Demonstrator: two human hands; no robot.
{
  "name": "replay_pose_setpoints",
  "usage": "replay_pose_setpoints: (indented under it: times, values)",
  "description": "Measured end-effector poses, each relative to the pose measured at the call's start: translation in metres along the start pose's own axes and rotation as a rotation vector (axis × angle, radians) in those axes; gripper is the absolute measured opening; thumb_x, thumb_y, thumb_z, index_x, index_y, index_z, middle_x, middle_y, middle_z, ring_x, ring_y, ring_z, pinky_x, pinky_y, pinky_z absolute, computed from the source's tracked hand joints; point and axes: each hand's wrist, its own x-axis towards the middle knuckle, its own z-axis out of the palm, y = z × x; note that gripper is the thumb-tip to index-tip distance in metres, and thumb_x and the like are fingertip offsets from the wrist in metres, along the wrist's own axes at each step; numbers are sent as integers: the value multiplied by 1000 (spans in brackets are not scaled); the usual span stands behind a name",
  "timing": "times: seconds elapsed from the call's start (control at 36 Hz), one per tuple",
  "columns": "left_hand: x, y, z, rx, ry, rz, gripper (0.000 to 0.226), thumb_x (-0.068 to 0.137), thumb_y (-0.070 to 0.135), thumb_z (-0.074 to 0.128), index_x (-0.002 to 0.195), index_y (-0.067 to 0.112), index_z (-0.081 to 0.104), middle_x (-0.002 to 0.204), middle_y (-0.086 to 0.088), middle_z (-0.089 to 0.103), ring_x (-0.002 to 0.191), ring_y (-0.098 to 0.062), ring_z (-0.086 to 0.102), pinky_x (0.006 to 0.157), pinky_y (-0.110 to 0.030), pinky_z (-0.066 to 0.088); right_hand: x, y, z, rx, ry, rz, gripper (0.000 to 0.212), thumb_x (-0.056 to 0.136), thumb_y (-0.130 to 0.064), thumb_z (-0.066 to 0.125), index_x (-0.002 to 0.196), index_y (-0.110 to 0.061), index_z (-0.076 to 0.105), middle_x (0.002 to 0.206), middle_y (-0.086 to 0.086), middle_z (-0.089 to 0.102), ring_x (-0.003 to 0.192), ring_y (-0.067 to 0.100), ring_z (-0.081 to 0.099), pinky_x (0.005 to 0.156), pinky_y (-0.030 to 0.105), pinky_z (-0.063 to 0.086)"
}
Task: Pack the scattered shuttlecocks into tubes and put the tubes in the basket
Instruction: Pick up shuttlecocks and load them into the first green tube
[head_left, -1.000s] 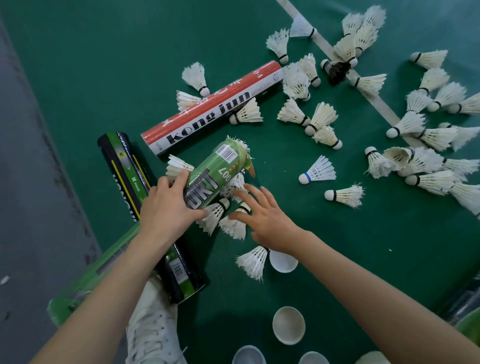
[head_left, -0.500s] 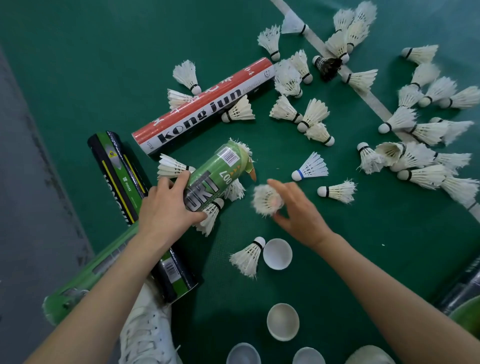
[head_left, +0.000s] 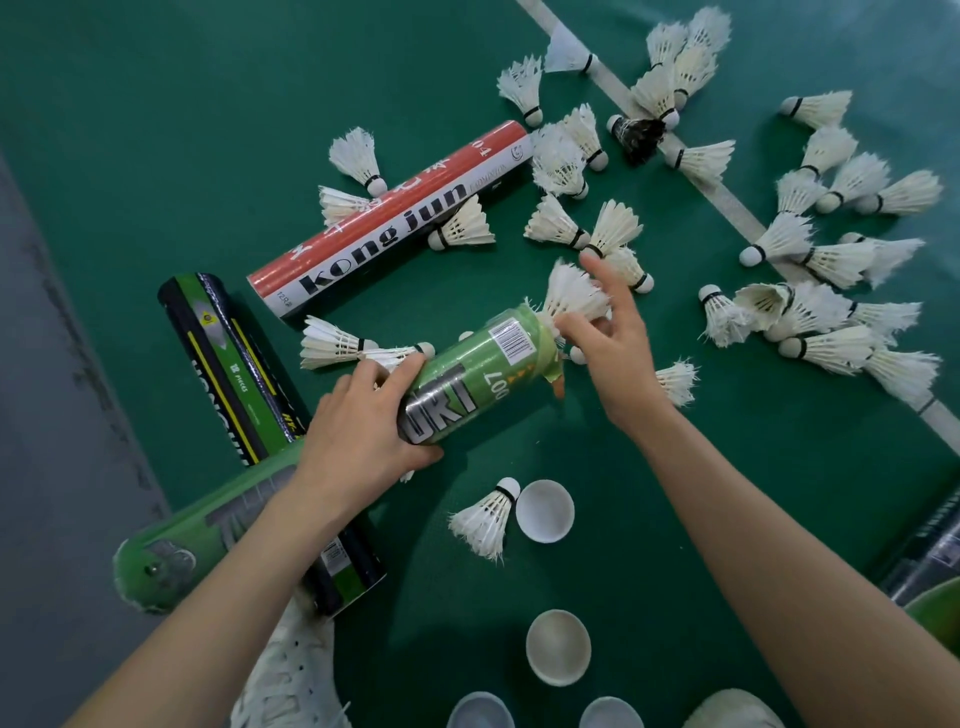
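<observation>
Mid-loading, by the look of it: clamping the green tube (head_left: 467, 384) round its lower half with the left hand (head_left: 358, 431), open mouth angled away toward the right hand (head_left: 618, 353). Pinching a shuttlecock (head_left: 571, 296) at that mouth between right thumb and fingers, index finger raised clear, feather skirt flaring past the fingertips, narrow end pointing into the tube. Next, most likely: lining the cork up with the tube's axis and pushing straight in without crushing the feathers. Then reaching for another from the scattered shuttlecocks (head_left: 831, 260) beyond and outward of the right hand, or for the lone shuttlecock (head_left: 485, 519) between the forearms, touching a white cap (head_left: 545, 511). Far from finished, judging by so many loose on the floor. Cannot tell the depth of the cork or the fill of the tube, with the mouth masked by feathers and fingers. Partly hidden under the left forearm: a second green tube (head_left: 208, 535) and a black tube (head_left: 234, 364). Beyond the left hand, in plain view: a red tube (head_left: 395, 223). Cut off along the near edge: more caps (head_left: 558, 647) and a white shoe (head_left: 291, 670). By the right elbow, a green rim (head_left: 935, 608) at the frame edge, possibly the basket, too cropped to say.
</observation>
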Motion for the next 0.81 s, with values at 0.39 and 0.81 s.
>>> replay_pose_setpoints:
  times: [0.39, 0.81]
  values:
    - [-1, -3, -1, -13, 29, 43, 98, 68, 55, 75, 148, 39, 21, 116, 3, 42, 106, -18, 43, 91, -34, 39, 2, -2, 9, -39, -12, 114, 39, 104, -33, 35, 117, -14, 66, 107, -5, 70, 95, -1, 63, 84, 12, 45]
    - [5, -3, -10, -42, 139, 3, 92, 68, 51, 77, 145, 35, 29, 117, 1, 43, 108, -19, 45, 95, -38, 41, -5, -3, 32, 143, 38, 307, 53, 99, -56, 24, 95, -27, 68, 96, -11, 70, 101, 7, 58, 101, 29, 36]
